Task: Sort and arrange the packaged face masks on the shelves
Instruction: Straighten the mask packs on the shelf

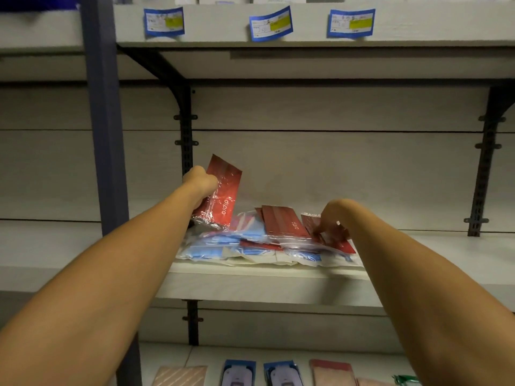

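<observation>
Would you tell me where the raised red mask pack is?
The left hand holds the red mask pack upright above the pile's left end.

1. Middle shelf [278, 282], pale wood-grain, on dark brackets; a heap of bagged masks [250, 243] lies near its front edge, red packs over blue ones
2. Top shelf [306, 23]; three blue-edged labels [271, 23] stuck on its front lip
3. Bottom shelf [172, 355]; a row of packs [282, 374] along its front, pink, blue and green
</observation>
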The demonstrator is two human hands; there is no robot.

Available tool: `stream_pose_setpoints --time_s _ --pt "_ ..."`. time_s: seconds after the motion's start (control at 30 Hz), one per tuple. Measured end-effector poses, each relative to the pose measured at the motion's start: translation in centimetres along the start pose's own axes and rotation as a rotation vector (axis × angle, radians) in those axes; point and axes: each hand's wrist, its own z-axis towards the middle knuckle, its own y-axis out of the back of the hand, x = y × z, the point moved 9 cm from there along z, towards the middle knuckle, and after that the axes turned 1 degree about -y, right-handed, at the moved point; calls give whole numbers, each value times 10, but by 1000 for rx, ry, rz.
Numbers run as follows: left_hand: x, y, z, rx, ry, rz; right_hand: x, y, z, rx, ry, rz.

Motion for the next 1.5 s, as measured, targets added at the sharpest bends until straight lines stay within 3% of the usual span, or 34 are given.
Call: stream_pose_setpoints --time_s 0.1,0.2,0.3,0.5,0.63,0.87,1.17,1.5 --pt "3 3 1 10 7 -32 -6 6 9 -72 26 159" --pt "6 3 -3 55 22 -102 -18 30 15 -255 62 523" --pt "6 2 -8 89 20 -190 -18 35 2 -259 128 808" --pt "-5 8 -38 171 -2 -407 -10 39 -32 -264 298 1102" --pt "-13 38 -57 162 -44 -413 -4 49 -57 -276 395 1254" --pt "-26 80 -98 141 -81 -434 32 37 -105 -110 605 1236" --pt "14 170 -135 54 -64 -475 109 -10 -146 24 664 1234" --pt "92 312 -136 -106 -30 -441 219 -26 -208 2 809 1179"
